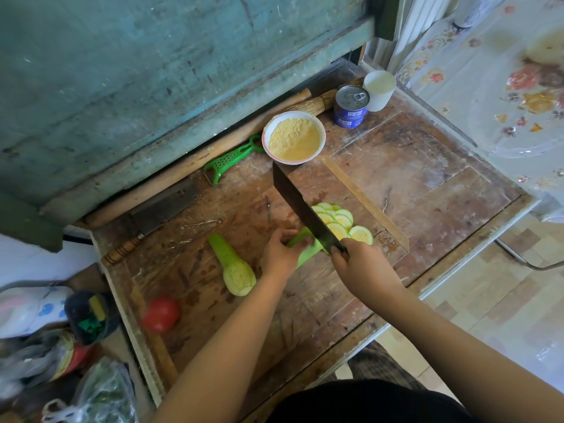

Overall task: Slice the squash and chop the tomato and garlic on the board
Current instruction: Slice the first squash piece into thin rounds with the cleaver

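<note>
Squash [305, 248] mid-board, my left hand [279, 254] gripping it | right hand [357, 264] clenches cleaver [302, 209] | slices [341, 222] at 1 o'clock | second squash [236, 268], tomato [160, 313] at 8 o'clock uncut | garlic unseen

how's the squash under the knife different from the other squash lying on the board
The squash under the knife is held by the left hand and partly cut, with slices fanned beside it; the other squash lies untouched and uncut. The first sits right against the cleaver in the right hand; the second lies nearer the tomato. Both are pale green.
</note>
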A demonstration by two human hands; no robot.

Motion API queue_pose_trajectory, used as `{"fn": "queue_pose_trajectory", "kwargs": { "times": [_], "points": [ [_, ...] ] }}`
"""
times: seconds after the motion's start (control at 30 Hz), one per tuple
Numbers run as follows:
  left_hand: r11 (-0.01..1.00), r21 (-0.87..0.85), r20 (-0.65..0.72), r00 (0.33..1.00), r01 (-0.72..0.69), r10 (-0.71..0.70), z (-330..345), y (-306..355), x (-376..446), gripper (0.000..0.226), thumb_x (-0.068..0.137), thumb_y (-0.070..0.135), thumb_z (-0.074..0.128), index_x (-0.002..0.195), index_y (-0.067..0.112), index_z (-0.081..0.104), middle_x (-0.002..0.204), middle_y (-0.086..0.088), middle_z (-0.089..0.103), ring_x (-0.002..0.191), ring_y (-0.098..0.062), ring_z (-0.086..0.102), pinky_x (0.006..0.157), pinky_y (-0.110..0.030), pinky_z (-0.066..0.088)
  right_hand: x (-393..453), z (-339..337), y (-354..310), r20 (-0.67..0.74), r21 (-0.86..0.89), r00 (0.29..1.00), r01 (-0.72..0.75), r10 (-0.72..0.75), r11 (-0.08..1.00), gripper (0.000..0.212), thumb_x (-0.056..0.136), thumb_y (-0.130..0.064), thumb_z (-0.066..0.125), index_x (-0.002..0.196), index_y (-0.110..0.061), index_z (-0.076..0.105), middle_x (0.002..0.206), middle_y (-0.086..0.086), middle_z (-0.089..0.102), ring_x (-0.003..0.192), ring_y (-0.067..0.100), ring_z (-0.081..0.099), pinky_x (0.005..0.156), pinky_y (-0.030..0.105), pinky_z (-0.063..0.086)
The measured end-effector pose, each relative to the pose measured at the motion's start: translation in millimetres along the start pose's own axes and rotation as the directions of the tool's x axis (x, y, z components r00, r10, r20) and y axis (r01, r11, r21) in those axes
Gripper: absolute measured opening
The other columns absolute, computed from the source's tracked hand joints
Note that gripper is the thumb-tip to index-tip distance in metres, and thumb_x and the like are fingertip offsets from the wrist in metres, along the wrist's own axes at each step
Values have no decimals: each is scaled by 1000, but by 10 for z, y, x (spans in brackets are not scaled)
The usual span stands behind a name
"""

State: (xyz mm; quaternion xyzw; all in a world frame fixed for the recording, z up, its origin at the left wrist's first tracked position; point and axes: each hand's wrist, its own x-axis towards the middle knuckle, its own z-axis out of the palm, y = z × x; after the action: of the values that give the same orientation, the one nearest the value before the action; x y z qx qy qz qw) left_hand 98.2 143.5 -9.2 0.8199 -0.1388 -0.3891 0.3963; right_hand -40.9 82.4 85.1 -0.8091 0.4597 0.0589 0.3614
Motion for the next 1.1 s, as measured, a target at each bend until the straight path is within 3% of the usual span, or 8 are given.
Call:
{"fn": "queue_pose_trajectory", "kwargs": {
  "times": [0.37, 1.1],
  "points": [
    [1000, 9, -11, 1000, 17, -17, 16, -7, -13, 31, 71, 48, 77, 87, 30, 58, 91, 9, 65, 86, -15, 62, 82, -43, 52, -76, 50, 31, -10, -25, 1000, -4, 4, 1000, 30, 99, -29, 39, 80, -11, 52, 59, 2, 50, 52, 21, 48, 46, 27, 31],
    [1000, -14, -19, 1000, -22, 22, 9, -11, 22, 23, 75, 41, 76, 83, 34, 55, 89, 13, 61, 91, -17, 61, 81, -36, 48, 120, 162, -1, 24, -71, 999, -40, 41, 997, 33, 100, -28, 37, 76, -8, 48, 61, 4, 49, 55, 25, 48, 48, 27, 34]
  ]
}}
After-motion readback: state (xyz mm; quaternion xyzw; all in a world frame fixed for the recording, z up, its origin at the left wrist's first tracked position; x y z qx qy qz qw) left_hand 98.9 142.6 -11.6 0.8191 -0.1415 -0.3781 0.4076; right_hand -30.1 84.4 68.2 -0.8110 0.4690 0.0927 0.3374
